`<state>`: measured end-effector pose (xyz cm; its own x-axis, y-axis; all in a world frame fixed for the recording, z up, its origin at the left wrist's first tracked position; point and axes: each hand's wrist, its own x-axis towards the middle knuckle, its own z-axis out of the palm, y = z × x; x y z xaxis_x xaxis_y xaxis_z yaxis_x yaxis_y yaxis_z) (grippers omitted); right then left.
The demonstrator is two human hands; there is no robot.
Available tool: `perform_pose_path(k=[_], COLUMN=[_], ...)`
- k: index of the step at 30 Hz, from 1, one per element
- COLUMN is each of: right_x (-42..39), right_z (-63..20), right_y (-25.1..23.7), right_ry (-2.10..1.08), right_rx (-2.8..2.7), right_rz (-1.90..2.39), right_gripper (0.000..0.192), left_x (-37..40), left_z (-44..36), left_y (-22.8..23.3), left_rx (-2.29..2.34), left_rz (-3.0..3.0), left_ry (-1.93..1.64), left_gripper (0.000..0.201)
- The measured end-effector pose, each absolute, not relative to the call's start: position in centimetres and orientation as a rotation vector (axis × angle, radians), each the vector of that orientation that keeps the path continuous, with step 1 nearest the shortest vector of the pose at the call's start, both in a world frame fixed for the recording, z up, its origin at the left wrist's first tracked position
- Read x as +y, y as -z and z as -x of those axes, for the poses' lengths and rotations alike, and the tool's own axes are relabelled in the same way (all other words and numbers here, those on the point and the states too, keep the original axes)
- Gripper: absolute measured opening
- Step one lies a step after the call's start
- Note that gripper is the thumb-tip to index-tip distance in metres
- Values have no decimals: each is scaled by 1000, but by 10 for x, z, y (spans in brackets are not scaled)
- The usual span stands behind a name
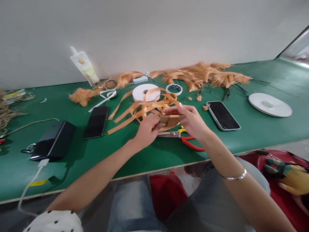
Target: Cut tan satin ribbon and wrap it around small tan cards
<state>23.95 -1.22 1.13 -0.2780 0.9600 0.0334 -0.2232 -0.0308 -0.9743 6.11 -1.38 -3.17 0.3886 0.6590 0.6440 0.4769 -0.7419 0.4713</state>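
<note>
My left hand (145, 130) and my right hand (190, 120) meet above the green table (253, 132), both pinching a small flat brown card (172, 119) wrapped with orange ribbon. Loose loops of the same orange ribbon (141, 109) trail from the card toward a white ribbon spool (140, 92) behind it. Red-handled scissors (187, 139) lie on the table just under my right hand. A silver bangle (233, 177) sits on my right wrist.
Two phones lie face up: a dark phone (96, 121) left, a light-cased phone (222, 115) right. A black power bank (53, 141) with a white cable is far left. Orange fibre bundles (205, 75) line the wall. A white disc (269, 104) and a tape roll (174, 89) are nearby.
</note>
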Motion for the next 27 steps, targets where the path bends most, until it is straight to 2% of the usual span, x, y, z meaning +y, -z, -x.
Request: perform_pose_path(k=[3,7,14,19,22,27], right_x=[-11,-9,-7,-5,-6,-9], right_z=[-241,-242,-243,-241,-239,-237], right_y=[-11,-7,-1,-1,-3,-7], right_ry=[-1485,-1433,-1302,-1268,-1341,-1463], right_rx=[-1209,-1213,-1306,-1212,-1120,-1049], right_rz=[874,908,925,978,990,1002], right_gripper=[39,23,18,17,18,18], left_x=[-13,-14,-18,-17,-13,-8], left_z=[-62,-64,-65,-63,-61,-58], left_y=[31,29,24,35,42,45], left_rx=[1091,1169,1189,1092,1014,906], left_rz=[-2304,-2138,-2047,-1987,-2249,-2634], left_ry=[-1152,-1079,-900,-1140,-1318,-1582], left_gripper=[30,36,41,19,36,31])
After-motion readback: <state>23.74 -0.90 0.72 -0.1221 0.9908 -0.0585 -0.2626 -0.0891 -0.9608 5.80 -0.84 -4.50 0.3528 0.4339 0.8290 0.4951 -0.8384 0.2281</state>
